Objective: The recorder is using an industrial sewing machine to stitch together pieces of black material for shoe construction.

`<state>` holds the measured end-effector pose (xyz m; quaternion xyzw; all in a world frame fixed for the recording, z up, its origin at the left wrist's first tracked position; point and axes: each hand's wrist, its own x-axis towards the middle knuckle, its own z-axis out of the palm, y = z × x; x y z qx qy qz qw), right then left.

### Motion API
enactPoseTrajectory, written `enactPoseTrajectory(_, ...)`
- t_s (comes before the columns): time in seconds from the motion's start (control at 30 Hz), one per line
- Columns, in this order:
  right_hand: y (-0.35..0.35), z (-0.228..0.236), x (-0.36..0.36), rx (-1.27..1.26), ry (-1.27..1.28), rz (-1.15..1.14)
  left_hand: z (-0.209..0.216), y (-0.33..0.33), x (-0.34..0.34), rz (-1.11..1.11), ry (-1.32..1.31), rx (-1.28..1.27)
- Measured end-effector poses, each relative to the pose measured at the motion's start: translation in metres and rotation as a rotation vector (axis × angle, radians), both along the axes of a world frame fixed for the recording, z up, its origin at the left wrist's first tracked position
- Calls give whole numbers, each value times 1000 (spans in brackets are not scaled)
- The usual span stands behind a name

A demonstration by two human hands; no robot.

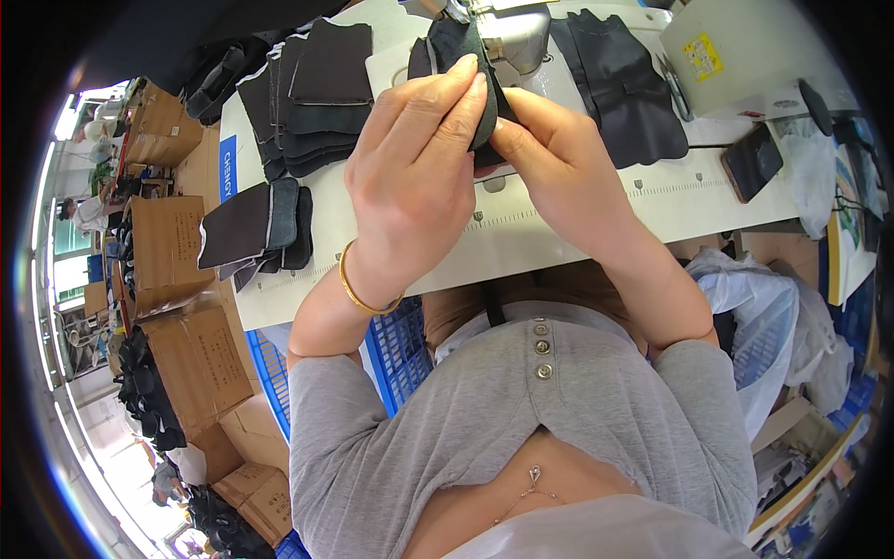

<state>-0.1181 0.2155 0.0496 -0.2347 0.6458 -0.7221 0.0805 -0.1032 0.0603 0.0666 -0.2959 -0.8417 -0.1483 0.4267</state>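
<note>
Wearing grey buttoned top (549, 429), w/ gold bangle (346, 284) round L wrist. Reaching fwd over pale table (559, 228), marked along near edge w/ ruler scale. Holding dk piece (456, 42) up close to sewing machine (520, 42), w/ both hands on it: gripping from one side w/ bunched fingers of L hand (414, 168), thumb out of sight; pinching edge narrowly betw. thumb & forefinger of R hand (568, 158). Can't tell how tight. Looks bent or folded, w/ dk green surface showing & one edge hanging toward body. Can't confirm contact w/ stitching parts.

Judging step in hand: prob. lining up or folding edge by hand, at machine. Next move prob. calls for keeping layers flush, squaring edge to machine, then clearing fingertips before any stitching.

Flanked on L by small dk stack (237, 233) nr. table's side, then by bigger stack of dk brown pieces (331, 65) beyond. Flanked on R by phone (752, 163) nr. edge, then by black sheets (629, 102), w/ metal snips (678, 91) just beside. Backed, well off to L, by cardboard boxes (191, 368).
</note>
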Motion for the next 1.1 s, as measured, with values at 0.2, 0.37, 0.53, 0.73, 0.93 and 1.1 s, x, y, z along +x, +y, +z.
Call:
enactPoseTrajectory(0.2,3,1,4,-23,60,-30,0,3,-1,-4,102,-67)
enactPoseTrajectory(0.37,5,3,3,-3,71,-24,1,4,-2,0,126,-124)
enactPoseTrajectory(0.53,5,2,1,43,89,-6,0,3,-3,8,171,-150)
enactPoseTrajectory(0.73,2,0,2,20,86,-11,3,2,-1,21,139,-165)
enactPoseTrajectory(0.93,4,3,2,0,63,11,5,2,-3,9,141,-164)
enactPoseTrajectory(1.1,7,5,-1,-28,16,38,5,5,-4,19,155,-170)
